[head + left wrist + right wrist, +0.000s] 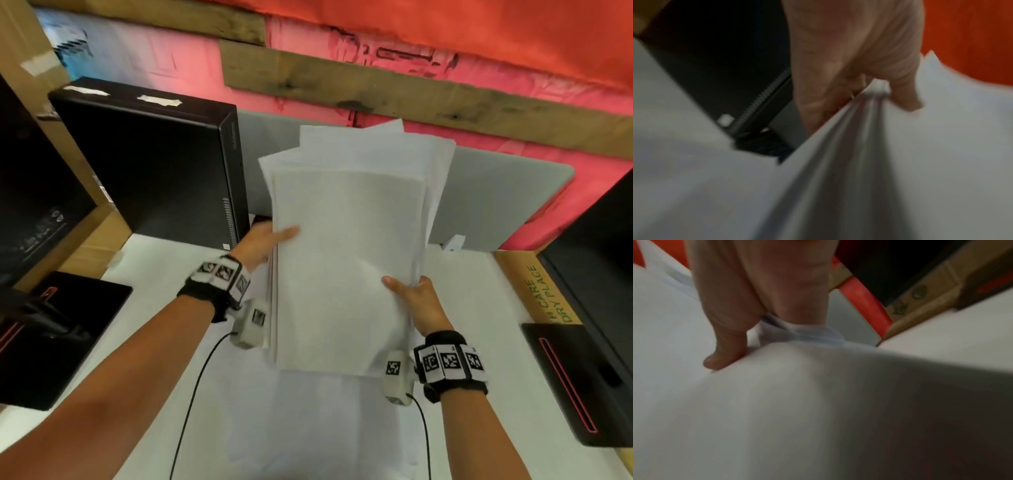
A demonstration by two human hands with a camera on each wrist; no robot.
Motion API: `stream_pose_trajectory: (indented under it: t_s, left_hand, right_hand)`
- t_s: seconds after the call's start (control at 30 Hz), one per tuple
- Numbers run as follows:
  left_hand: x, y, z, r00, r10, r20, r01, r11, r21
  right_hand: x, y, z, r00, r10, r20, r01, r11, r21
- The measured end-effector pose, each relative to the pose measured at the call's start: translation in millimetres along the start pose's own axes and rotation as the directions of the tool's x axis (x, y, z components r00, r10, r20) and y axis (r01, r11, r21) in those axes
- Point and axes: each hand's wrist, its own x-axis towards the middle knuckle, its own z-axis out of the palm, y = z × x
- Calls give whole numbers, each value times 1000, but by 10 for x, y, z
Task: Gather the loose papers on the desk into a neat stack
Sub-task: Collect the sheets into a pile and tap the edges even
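Observation:
A bundle of white papers (346, 246) stands upright on its lower edge on the white desk (479, 359), in the middle of the head view. Its upper sheets fan out unevenly. My left hand (265, 241) grips the bundle's left edge, thumb on the front sheet. My right hand (416, 301) grips the right edge lower down, thumb also on the front. In the left wrist view the left hand (869, 81) pinches the sheets' edges (869, 129). The right wrist view shows the right hand's (756, 308) thumb pressed on the paper (777, 402).
A black computer case (154, 164) stands at the back left, next to the papers. Black boxes (61, 329) lie at the left and another black box (575, 380) at the right beside a cardboard box (541, 291). A grey divider panel (496, 198) rises behind the papers.

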Motion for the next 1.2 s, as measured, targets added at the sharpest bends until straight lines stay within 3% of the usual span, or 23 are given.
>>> stream_pose_trajectory:
  t_s: [0.1, 0.2, 0.3, 0.4, 0.5, 0.63, 0.8, 0.87, 0.97, 1.2]
  left_hand:
    - [-40, -714, -27, 962, -242, 125, 225, 965, 132]
    - [-83, -1355, -101, 900, -435, 13, 421, 877, 233]
    - [-105, -1777, -228, 859, -505, -84, 503, 802, 322]
    - [-177, -1877, -260, 861, -494, -125, 508, 816, 275]
    - [-238, -1886, -215, 876, -470, -111, 482, 854, 195]
    - [-310, -1898, -121, 899, -429, -88, 436, 895, 97]
    - [-328, -1837, -84, 933, -359, -22, 359, 928, 99]
    - [-323, -1721, -47, 961, -277, 18, 274, 957, 96]
    - [-358, -1391, 5, 990, -133, 41, 130, 990, 60]
    - [-368, -468, 135, 991, 135, 14, -135, 991, -7]
  right_hand:
    - [-18, 335, 27, 993, 115, 36, -115, 993, 0]
    - [-58, 752, 125, 963, 255, 83, -244, 962, -120]
    - [-136, 1138, 158, 929, 367, 38, -353, 914, -202]
    - [-190, 1343, 98, 923, 376, -79, -383, 913, -141]
    - [-226, 1375, 189, 941, 308, -137, -323, 940, -112]
    - [-291, 1421, 417, 943, 318, -95, -329, 934, -142]
    - [-268, 1392, 400, 945, 327, -23, -326, 931, -164]
    - [-281, 1299, 334, 953, 302, 22, -297, 946, -130]
    - [-283, 1110, 201, 971, 239, -25, -239, 971, 8]
    - [-156, 164, 4, 986, -27, -163, 58, 981, 185]
